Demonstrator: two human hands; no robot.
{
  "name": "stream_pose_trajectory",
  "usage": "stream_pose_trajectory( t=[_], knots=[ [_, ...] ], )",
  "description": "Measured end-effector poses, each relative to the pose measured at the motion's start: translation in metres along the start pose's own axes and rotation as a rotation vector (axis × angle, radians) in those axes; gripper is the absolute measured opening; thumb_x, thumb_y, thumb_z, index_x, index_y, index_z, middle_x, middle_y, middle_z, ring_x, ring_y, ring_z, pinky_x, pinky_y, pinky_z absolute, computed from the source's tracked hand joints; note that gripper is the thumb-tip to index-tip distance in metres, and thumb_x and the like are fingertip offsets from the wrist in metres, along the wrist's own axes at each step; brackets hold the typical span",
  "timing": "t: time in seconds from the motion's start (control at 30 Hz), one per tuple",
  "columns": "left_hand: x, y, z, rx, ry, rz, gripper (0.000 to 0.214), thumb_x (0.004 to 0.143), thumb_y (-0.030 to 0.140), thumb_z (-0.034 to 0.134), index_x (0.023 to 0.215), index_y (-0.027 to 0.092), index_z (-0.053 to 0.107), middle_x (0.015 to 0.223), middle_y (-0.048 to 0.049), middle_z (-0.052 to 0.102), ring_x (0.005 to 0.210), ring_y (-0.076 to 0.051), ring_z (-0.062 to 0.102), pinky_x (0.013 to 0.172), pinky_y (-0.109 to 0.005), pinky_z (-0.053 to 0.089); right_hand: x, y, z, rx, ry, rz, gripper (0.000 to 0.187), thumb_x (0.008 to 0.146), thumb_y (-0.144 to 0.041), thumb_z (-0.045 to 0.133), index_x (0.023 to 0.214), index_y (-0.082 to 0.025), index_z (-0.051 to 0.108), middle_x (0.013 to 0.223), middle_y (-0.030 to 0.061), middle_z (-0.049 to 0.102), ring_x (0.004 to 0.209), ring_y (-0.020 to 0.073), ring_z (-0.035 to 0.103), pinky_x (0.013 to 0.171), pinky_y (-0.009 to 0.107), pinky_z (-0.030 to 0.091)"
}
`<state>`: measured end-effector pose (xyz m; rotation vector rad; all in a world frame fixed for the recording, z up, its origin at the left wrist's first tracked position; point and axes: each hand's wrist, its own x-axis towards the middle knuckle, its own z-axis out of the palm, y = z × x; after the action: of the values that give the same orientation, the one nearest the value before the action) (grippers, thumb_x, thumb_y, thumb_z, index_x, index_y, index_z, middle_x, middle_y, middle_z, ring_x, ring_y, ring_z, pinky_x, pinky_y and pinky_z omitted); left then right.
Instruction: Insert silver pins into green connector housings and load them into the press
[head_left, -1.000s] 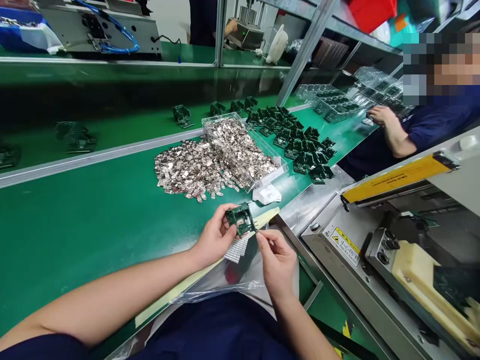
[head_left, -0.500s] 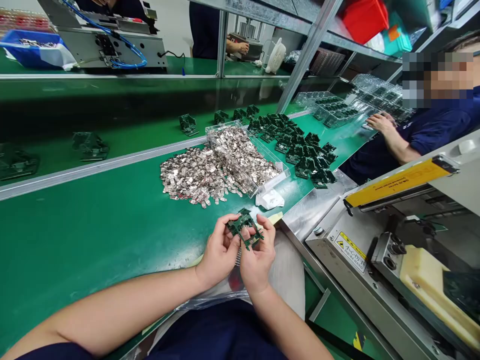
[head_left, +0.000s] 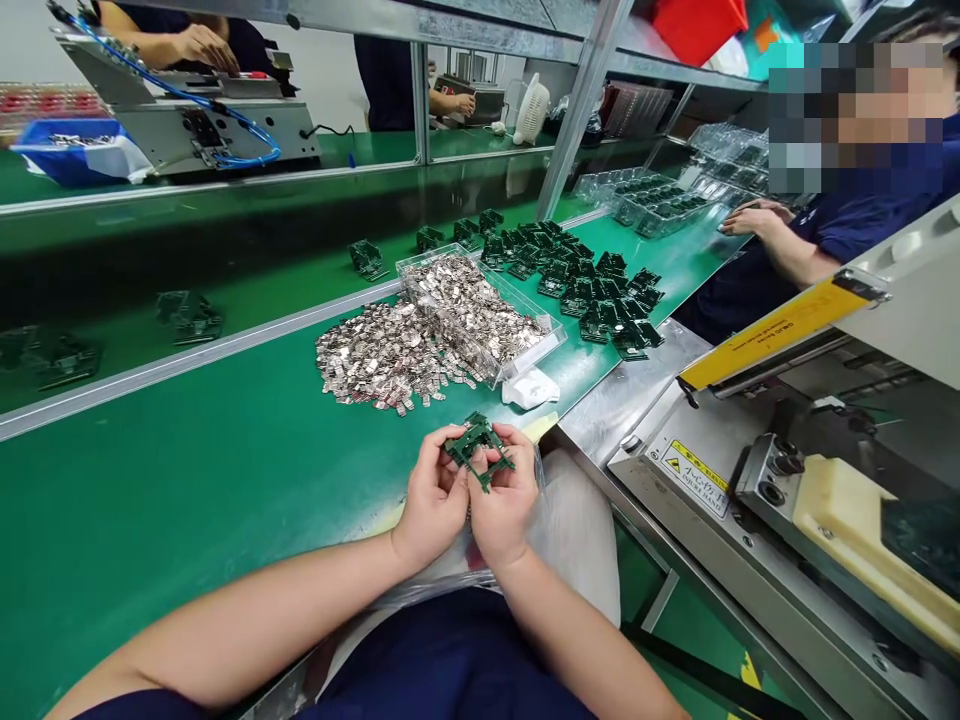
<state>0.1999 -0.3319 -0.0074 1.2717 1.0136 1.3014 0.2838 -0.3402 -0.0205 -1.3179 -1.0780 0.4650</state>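
Between my two hands, above my lap at the table's edge, is a dark green plastic frame-like part (head_left: 480, 440) with cut-outs. My left hand (head_left: 433, 500) grips its left side between thumb and fingers. On the other side my right hand (head_left: 504, 500) pinches it, the thumb lying across its near face. Just beyond, small silvery metal pieces (head_left: 375, 355) lie heaped on the green table (head_left: 225, 480). More of them fill a tilted clear plastic tray (head_left: 525, 360). Right of the tray, many similar dark green parts (head_left: 577, 280) lie in a pile.
A crumpled white wad (head_left: 531, 388) lies by the tray. At right stands a machine with a yellow guard bar (head_left: 780, 330) and a warning label (head_left: 696, 478). Beyond it a co-worker's hands (head_left: 757, 218) are near clear trays (head_left: 660, 205). A metal post (head_left: 581, 110) rises behind the pile.
The green part has turned slightly in my hands, and my right fingers have closed in around its edge. My view has shifted a little. A co-worker's hand shows more fully at the far-left machine.
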Motion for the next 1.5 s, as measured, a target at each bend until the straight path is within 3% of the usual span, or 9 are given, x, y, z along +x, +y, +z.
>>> stream_pose_trajectory(
  t=[0.5, 0.77, 0.87, 0.93, 1.1, 1.17, 1.27, 1.33, 1.5],
  knots=[
    [0.005, -0.004, -0.006, -0.023, -0.057, 0.004, 0.035, 0.086, 0.034, 0.064, 0.116, 0.023, 0.049, 0.105, -0.0055, 0.060, 0.088, -0.016, 0.061, 0.077, -0.027, 0.053, 0.009, 0.001, -0.012, 0.336, -0.110, 0.242, 0.018, 0.084, -0.032, 0.066, 0.086, -0.020, 0.052, 0.107, 0.0082, 0.062, 0.094, 0.0193, 0.063, 0.083, 0.035, 0.055],
    [0.005, 0.017, 0.007, -0.019, -0.484, -0.149, 0.033, 0.087, 0.035, 0.061, 0.117, 0.024, 0.052, 0.092, -0.0042, 0.061, 0.070, -0.014, 0.061, 0.063, -0.025, 0.055, 0.045, -0.031, -0.116, -0.011, -0.619, -0.175, 0.069, 0.081, -0.022, 0.071, 0.143, -0.029, 0.043, 0.142, 0.0088, 0.050, 0.130, 0.0278, 0.047, 0.103, 0.043, 0.045],
    [0.017, 0.038, 0.034, 0.026, -0.860, -0.165, 0.045, 0.086, 0.034, 0.064, 0.128, 0.026, 0.049, 0.092, -0.0054, 0.065, 0.075, -0.017, 0.065, 0.066, -0.028, 0.057, 0.046, -0.047, -0.178, -0.074, -0.602, -0.246, 0.063, 0.075, -0.031, 0.080, 0.133, -0.028, 0.055, 0.127, 0.0088, 0.062, 0.118, 0.0279, 0.057, 0.101, 0.044, 0.047],
    [0.033, 0.052, 0.068, 0.075, -1.063, -0.086, 0.058, 0.085, 0.033, 0.066, 0.138, 0.027, 0.042, 0.108, -0.0090, 0.067, 0.092, -0.021, 0.067, 0.079, -0.034, 0.057, 0.037, -0.052, -0.225, -0.091, -0.386, -0.220, 0.066, 0.071, -0.038, 0.083, 0.130, -0.025, 0.057, 0.122, 0.0104, 0.064, 0.115, 0.0287, 0.059, 0.100, 0.044, 0.048],
    [0.052, 0.081, 0.213, 0.184, -1.093, 0.441, 0.054, 0.082, 0.037, 0.067, 0.130, 0.019, 0.051, 0.138, -0.0143, 0.055, 0.128, -0.028, 0.051, 0.109, -0.045, 0.041, 0.010, -0.051, -0.342, -0.124, 0.791, -0.301, 0.058, 0.074, -0.036, 0.080, 0.127, -0.024, 0.058, 0.124, 0.0069, 0.059, 0.117, 0.0275, 0.057, 0.102, 0.049, 0.047],
    [0.046, 0.087, 0.277, 0.220, -1.097, 0.516, 0.073, 0.075, 0.041, 0.073, 0.137, 0.015, 0.045, 0.146, -0.0178, 0.046, 0.136, -0.032, 0.043, 0.113, -0.047, 0.036, 0.008, -0.049, -0.378, -0.173, 0.987, -0.241, 0.058, 0.069, -0.032, 0.083, 0.123, -0.023, 0.060, 0.120, 0.0063, 0.059, 0.118, 0.0285, 0.055, 0.105, 0.053, 0.043],
    [0.037, 0.092, 0.344, 0.294, -1.176, 0.415, 0.086, 0.066, 0.043, 0.080, 0.137, 0.010, 0.045, 0.139, -0.0217, 0.053, 0.132, -0.037, 0.046, 0.109, -0.050, 0.040, 0.016, -0.047, -0.410, -0.232, 0.881, -0.115, 0.065, 0.066, -0.033, 0.085, 0.124, -0.021, 0.059, 0.123, 0.0088, 0.060, 0.124, 0.0304, 0.052, 0.110, 0.054, 0.036],
    [0.037, 0.094, 0.356, 0.219, -1.190, 0.309, 0.079, 0.064, 0.042, 0.081, 0.131, 0.009, 0.052, 0.125, -0.0196, 0.063, 0.121, -0.034, 0.057, 0.103, -0.046, 0.047, 0.027, -0.047, -0.418, -0.273, 0.744, -0.087, 0.068, 0.068, -0.036, 0.083, 0.128, -0.020, 0.056, 0.127, 0.0106, 0.059, 0.125, 0.0300, 0.052, 0.110, 0.053, 0.035],
    [0.061, 0.092, 0.270, -0.070, -1.035, 0.102, 0.065, 0.064, 0.035, 0.082, 0.121, 0.016, 0.056, 0.116, -0.0113, 0.066, 0.106, -0.025, 0.065, 0.098, -0.041, 0.051, 0.070, -0.051, -0.414, -0.512, 0.337, 0.018, 0.069, 0.068, -0.044, 0.081, 0.128, -0.021, 0.055, 0.121, 0.0116, 0.064, 0.118, 0.0291, 0.058, 0.105, 0.049, 0.043]
  ],
)
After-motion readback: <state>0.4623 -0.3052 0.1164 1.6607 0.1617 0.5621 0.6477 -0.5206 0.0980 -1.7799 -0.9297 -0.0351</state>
